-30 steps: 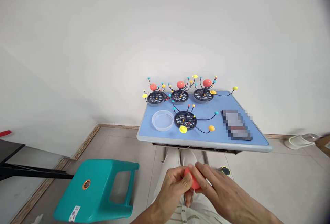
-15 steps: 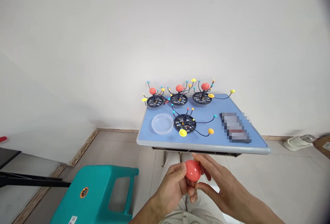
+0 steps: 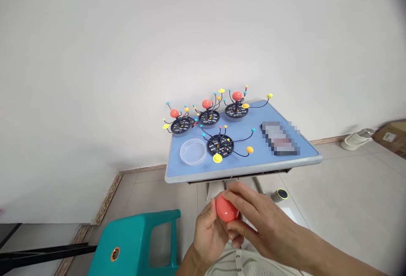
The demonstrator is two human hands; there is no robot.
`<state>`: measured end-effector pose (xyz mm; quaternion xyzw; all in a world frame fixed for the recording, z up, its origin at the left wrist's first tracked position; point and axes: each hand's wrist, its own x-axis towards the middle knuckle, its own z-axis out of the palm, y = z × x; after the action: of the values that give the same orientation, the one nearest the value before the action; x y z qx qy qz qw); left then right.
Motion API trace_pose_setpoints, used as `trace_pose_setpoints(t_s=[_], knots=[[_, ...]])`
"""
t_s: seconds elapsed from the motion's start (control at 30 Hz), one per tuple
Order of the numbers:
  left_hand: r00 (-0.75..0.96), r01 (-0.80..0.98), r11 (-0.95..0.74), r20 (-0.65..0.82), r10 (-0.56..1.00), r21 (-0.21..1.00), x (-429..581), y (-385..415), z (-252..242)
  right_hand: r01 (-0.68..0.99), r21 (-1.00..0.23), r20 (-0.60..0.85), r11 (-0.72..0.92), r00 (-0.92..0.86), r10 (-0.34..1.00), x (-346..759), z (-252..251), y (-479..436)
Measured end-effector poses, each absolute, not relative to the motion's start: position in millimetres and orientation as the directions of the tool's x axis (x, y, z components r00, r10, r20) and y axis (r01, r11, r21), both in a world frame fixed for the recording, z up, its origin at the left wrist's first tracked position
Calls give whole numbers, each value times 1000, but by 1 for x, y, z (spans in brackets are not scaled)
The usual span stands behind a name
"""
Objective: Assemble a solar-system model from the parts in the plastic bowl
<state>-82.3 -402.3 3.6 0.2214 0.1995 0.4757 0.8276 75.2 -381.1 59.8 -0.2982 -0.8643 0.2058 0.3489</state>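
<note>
A glossy red ball [image 3: 226,208] is held between both hands above my lap. My left hand [image 3: 211,229] cups it from the left and below, and the fingers of my right hand [image 3: 249,210] wrap over its right side. On the blue table, a black round base [image 3: 220,146] carries curved arms tipped with small coloured balls and a yellow ringed disc, with no red ball on its centre post. A clear round dish [image 3: 193,152] lies to its left. Behind are three similar models [image 3: 180,126], [image 3: 209,117], [image 3: 236,111], each topped with a red ball.
A pixelated phone-like object [image 3: 280,138] lies on the right of the blue table [image 3: 244,166]. At the lower left are a teal stool [image 3: 130,238] and a black bar [image 3: 47,254]. A dark cylinder [image 3: 279,195] stands on the floor, with a cardboard box [image 3: 391,136] far right.
The view has shifted and tilted, bringing the dark cylinder into sight. My right fingers have closed over the red ball, which both hands still hold.
</note>
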Motion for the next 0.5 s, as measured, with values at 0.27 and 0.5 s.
trace_pose_setpoints(t_s=[0.27, 0.5], knots=[[440, -679, 349, -23, 898, 646, -80, -406, 7, 294, -662, 424, 690, -612, 667, 90, 59, -383], [321, -378, 89, 41, 946, 922, -92, -412, 32, 213, -712, 533, 669, -457, 712, 101, 47, -395]])
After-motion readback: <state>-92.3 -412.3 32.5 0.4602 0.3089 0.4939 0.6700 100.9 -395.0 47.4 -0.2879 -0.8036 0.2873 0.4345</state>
